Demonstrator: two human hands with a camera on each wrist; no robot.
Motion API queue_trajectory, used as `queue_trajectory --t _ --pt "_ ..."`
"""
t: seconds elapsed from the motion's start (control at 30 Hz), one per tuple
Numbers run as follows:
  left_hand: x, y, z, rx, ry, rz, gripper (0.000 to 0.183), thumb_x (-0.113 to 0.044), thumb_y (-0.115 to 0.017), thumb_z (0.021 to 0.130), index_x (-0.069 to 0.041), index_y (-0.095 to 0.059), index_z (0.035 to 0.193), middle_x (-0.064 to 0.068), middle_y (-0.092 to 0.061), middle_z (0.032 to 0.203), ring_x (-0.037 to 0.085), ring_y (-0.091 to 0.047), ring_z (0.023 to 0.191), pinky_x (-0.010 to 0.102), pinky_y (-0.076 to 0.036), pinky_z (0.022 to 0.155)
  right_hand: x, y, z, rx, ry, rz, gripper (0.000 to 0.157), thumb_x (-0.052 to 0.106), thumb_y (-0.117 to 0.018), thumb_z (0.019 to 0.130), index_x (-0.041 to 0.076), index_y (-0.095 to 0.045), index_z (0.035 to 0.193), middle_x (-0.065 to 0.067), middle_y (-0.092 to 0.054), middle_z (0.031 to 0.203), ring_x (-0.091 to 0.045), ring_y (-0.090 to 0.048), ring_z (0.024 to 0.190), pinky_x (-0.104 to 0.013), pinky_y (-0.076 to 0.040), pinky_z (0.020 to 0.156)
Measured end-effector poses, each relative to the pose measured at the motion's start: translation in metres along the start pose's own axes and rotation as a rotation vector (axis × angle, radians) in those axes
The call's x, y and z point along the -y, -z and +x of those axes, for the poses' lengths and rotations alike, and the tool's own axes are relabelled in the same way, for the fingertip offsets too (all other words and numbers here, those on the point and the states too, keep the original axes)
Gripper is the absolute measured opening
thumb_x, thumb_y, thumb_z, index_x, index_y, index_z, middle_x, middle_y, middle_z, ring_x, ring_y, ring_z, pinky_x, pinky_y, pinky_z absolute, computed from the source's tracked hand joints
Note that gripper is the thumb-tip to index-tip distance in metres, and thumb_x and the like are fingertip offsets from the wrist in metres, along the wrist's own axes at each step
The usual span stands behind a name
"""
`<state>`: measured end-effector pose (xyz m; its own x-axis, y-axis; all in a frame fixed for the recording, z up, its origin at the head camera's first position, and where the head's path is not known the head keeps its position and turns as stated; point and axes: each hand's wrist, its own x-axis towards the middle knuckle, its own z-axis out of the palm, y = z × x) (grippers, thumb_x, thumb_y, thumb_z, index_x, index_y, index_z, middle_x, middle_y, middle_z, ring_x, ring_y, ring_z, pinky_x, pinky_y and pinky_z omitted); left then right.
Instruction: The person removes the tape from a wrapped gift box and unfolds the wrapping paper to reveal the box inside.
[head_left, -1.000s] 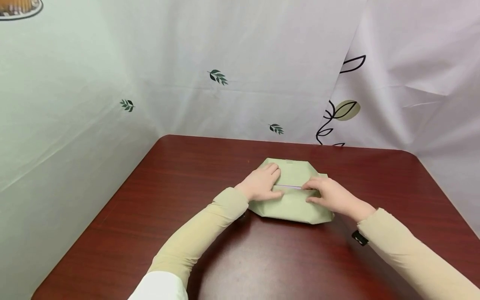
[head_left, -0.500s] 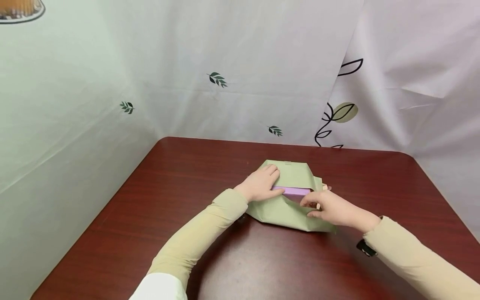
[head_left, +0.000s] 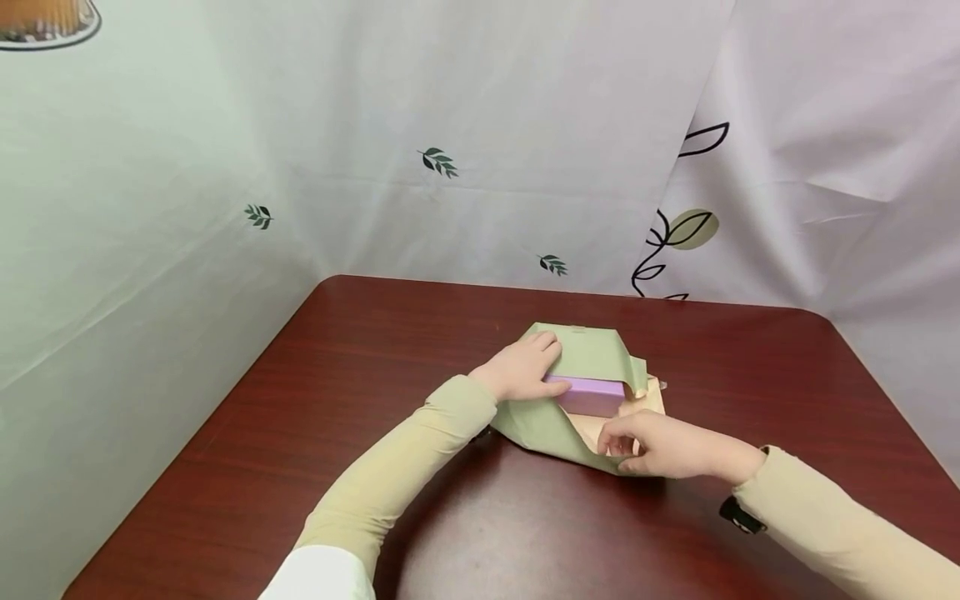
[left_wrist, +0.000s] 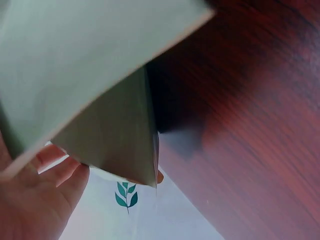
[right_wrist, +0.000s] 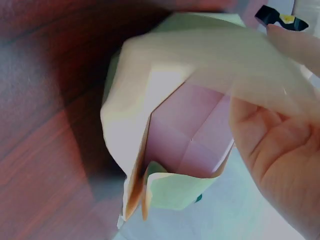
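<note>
A lilac box [head_left: 592,396] lies partly wrapped in pale green wrapping paper [head_left: 588,354] with a cream inner side. My left hand [head_left: 525,367] rests on the left part of the wrapped top, fingers extended over the paper and thumb along the near edge. Between thumb and fingers, my right hand [head_left: 663,444] pinches the near paper flap, which stands away from the box. In the right wrist view the corner of the box [right_wrist: 200,130] shows inside the opened right end. Green paper [left_wrist: 100,50] covers much of the left wrist view.
The package sits on a dark red wooden table [head_left: 360,375], right of centre. Behind it hangs a white curtain [head_left: 480,208] printed with leaves. A small bit of clear tape [head_left: 577,330] is on the far paper panel. A black wrist device [head_left: 742,515] is under the right sleeve.
My right hand has drawn the near flap down toward me, opening the paper and baring the lilac box's side and the cream lining. My left hand has stayed in place.
</note>
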<state>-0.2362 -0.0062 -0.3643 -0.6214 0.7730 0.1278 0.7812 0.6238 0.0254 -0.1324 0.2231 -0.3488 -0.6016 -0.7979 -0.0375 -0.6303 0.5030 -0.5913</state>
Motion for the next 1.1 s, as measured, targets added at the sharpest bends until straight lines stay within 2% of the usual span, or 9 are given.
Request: queue_trajectory --t 0.33,0.57,0.77,0.87,1.1 --pt "0.003 0.002 0.0 0.057 0.007 -0.021 0.043 -0.046 -0.058 0.088 -0.007 -0.053 0.104 0.005 -0.047 0.105 0.019 -0.048 0.099 0.028 -0.041 0.092 0.004 -0.008 0.004 0.081 0.089 0.005 0.026 -0.007 -0.069 0.073 0.016 -0.059 0.082 0.014 -0.052 0.076 0.006 -0.046 0.073 -0.018 -0.045 0.062" --pt "0.004 0.008 0.001 0.124 0.026 -0.088 0.046 -0.043 -0.059 0.089 -0.005 -0.052 0.114 0.006 -0.046 0.111 0.018 -0.047 0.104 0.028 -0.039 0.095 0.005 -0.008 0.006 0.148 0.124 0.003 0.029 -0.011 -0.067 0.069 0.015 -0.057 0.078 0.012 -0.053 0.071 0.008 -0.045 0.07 -0.016 -0.045 0.059" --pt "0.005 0.011 0.002 0.185 0.047 -0.162 0.05 -0.04 -0.058 0.09 -0.004 -0.049 0.123 0.006 -0.044 0.122 0.019 -0.043 0.115 0.027 -0.037 0.1 0.01 -0.014 0.006 0.242 0.089 -0.02 0.029 -0.011 -0.066 0.068 0.016 -0.059 0.076 0.014 -0.053 0.068 0.009 -0.046 0.066 -0.014 -0.043 0.059" --pt "0.005 0.013 0.0 0.19 0.058 -0.19 0.051 -0.04 -0.058 0.09 -0.005 -0.047 0.125 0.006 -0.042 0.123 0.018 -0.042 0.115 0.026 -0.037 0.099 0.012 -0.018 0.004 0.277 0.063 -0.039 0.03 -0.012 -0.064 0.067 0.017 -0.059 0.075 0.016 -0.052 0.066 0.01 -0.045 0.064 -0.013 -0.042 0.058" --pt "0.003 0.011 -0.001 0.203 0.081 -0.171 0.056 -0.042 -0.055 0.092 -0.006 -0.043 0.133 0.005 -0.039 0.128 0.017 -0.041 0.116 0.027 -0.037 0.099 0.011 -0.025 -0.001 0.273 0.078 -0.076 0.034 -0.016 -0.059 0.063 0.017 -0.056 0.074 0.017 -0.045 0.064 0.01 -0.04 0.061 -0.012 -0.04 0.056"
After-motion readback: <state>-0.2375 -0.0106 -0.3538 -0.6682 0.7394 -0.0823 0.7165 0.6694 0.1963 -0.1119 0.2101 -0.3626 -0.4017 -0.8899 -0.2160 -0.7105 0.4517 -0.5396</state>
